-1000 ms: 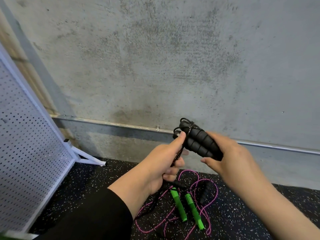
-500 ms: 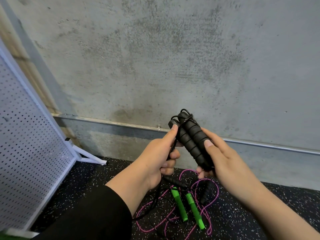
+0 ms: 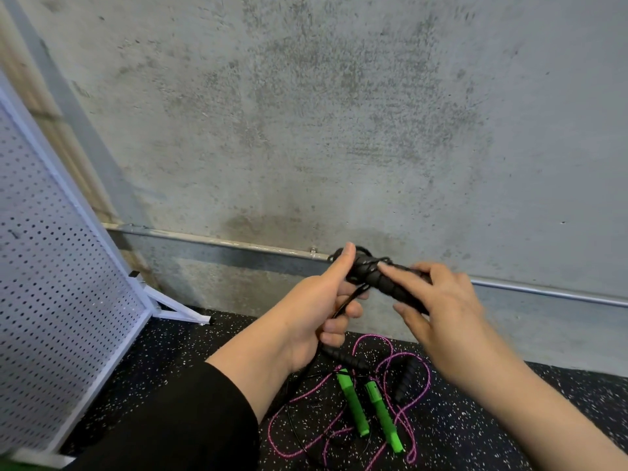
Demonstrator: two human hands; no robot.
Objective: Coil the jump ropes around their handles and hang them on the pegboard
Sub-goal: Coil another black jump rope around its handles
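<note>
Two black foam jump-rope handles (image 3: 380, 278) lie side by side in the air, with a few turns of thin black rope around their left end. My right hand (image 3: 438, 307) grips them from the right. My left hand (image 3: 319, 307) pinches the black rope (image 3: 346, 300) just below the handles, thumb up against their left end. The rope hangs down to the floor. The white pegboard (image 3: 57, 294) stands tilted at the left.
On the speckled black floor (image 3: 509, 423) lie two green handles (image 3: 353, 406) with a pink rope (image 3: 418, 399) and another pair of black handles (image 3: 406, 377). A concrete wall (image 3: 339, 130) with a metal rail (image 3: 221, 243) is straight ahead. The pegboard's white foot (image 3: 176, 309) juts out.
The handles have tipped from steeply upright to nearly level. My right hand shifted its grip and my left hand carried the rope around their left end.
</note>
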